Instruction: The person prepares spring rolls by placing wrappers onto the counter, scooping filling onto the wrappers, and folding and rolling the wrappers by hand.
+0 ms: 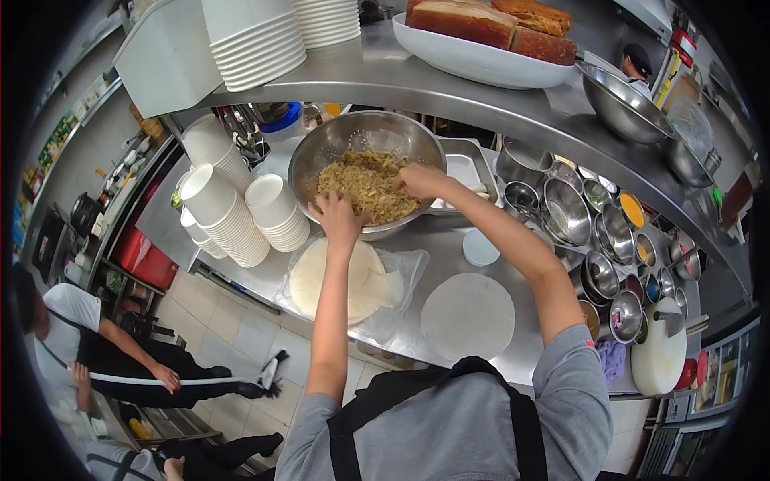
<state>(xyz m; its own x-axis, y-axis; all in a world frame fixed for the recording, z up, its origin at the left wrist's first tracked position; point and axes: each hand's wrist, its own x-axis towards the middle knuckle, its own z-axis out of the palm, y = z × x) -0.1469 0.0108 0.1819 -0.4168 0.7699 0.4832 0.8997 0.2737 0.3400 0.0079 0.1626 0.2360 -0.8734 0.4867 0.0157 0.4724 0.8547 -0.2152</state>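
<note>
A large steel mixing bowl (429, 148) holds a heap of yellowish-brown shredded filling (365, 180). My left hand (339, 216) rests on the filling at the bowl's near left side, fingers spread, some tips hidden. Into the right side of the same heap reaches my right hand (423, 180), its fingers curled on the filling. Below the bowl, a stack of pale round wrappers (309, 276) lies on clear plastic, one folded over at its right. A single whitish round sheet (468, 317) lies flat on the steel counter (393, 321). Between them and the bowl sits a small white dish (480, 247).
Stacked white paper cups (233, 228) stand left of the bowl. A steel tray (473, 160) and several metal bowls (565, 210) occupy the right. Overhead, a steel shelf (353, 72) carries a white platter (481, 60) of roasted meat. A person holding a broom (200, 380) stands at lower left.
</note>
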